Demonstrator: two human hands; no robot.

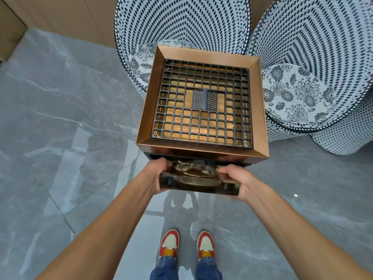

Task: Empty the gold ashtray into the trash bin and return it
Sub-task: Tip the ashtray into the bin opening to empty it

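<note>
A square copper-coloured trash bin stands on the floor in front of me, its top covered by a black grid over a gold tray. At the bin's front slot, I hold a dark, reflective gold ashtray level, its far edge at the opening. My left hand grips its left end and my right hand grips its right end. What lies in the ashtray is blurred.
Two woven black-and-white chairs with floral cushions stand close behind and to the right of the bin. A wooden wall panel runs along the back left. Glossy grey marble floor surrounds me; my red-and-white shoes are below.
</note>
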